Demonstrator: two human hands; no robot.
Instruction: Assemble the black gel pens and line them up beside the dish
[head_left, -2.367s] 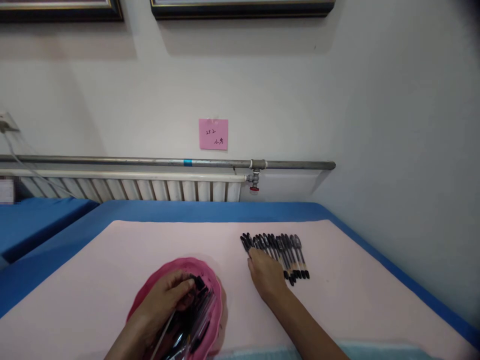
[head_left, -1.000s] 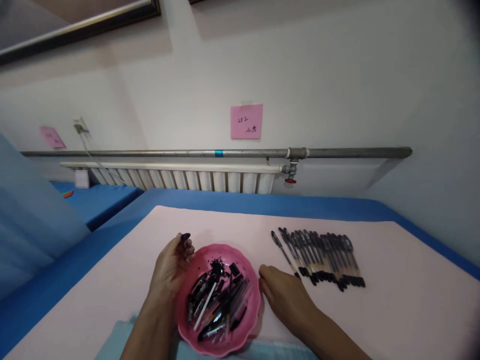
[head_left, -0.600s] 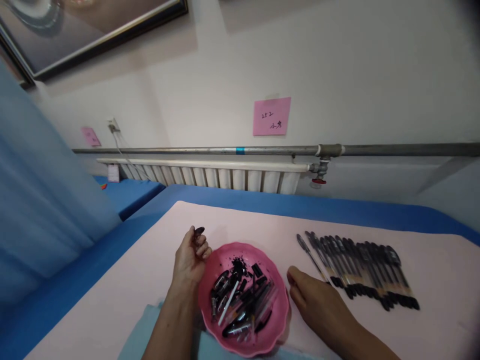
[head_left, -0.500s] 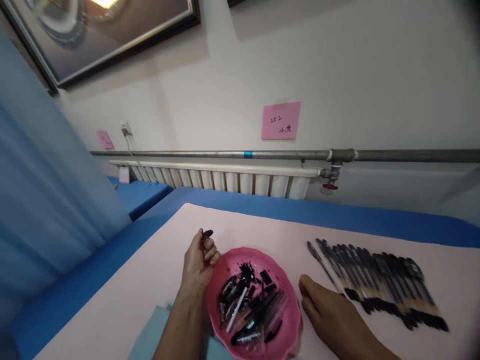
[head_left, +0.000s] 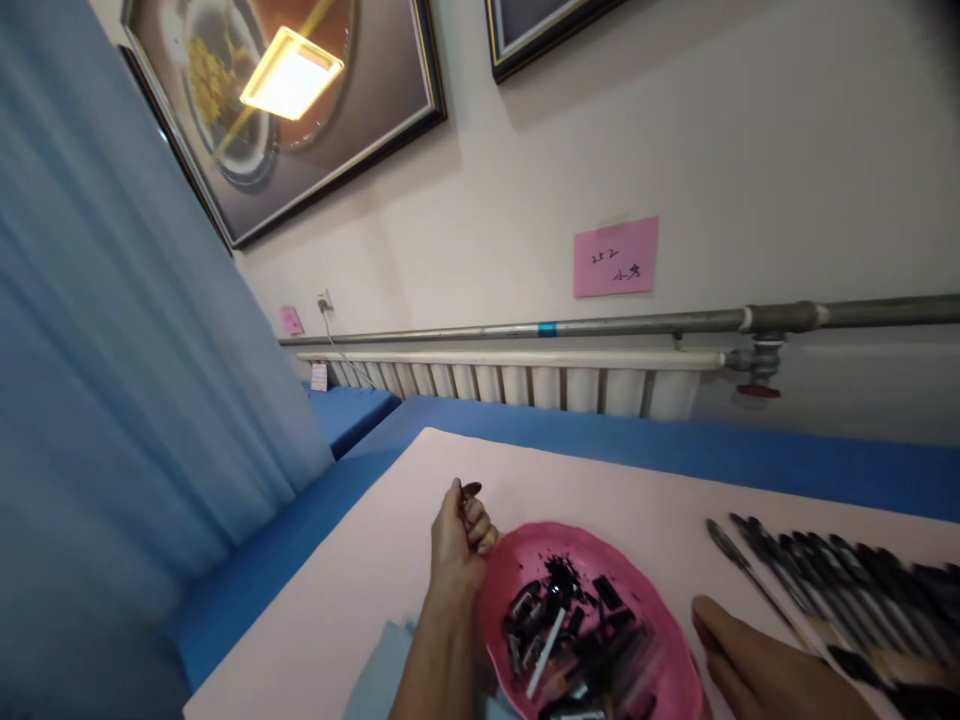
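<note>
My left hand (head_left: 461,540) is closed in a fist, up against the left rim of a pink bowl (head_left: 495,640). A small dark piece with an oval tip (head_left: 471,489) pokes out of the top of that fist; its kind is not clear. Black bits, short dark cylinders, clear tube-like parts and a white stick (head_left: 546,652) lie in the bowl. My right hand (head_left: 772,665) is at the right of the bowl, its fingers mostly hidden and blurred. Beyond it lies a row of slim black tools (head_left: 847,570) with dark oval ends, pale bands and black lower ends.
Pale pink sheeting (head_left: 360,560) covers the blue table (head_left: 525,420). Light blue cloth (head_left: 382,660) lies under my left forearm. A radiator (head_left: 517,385) and a pipe (head_left: 637,322) run along the wall behind. A blue curtain (head_left: 150,350) hangs at the left.
The view has swung left, so the whole scene sits farther right and slightly lower. My left hand still holds the dark piece beside the bowl, and the right hand remains at the bowl's other side.
</note>
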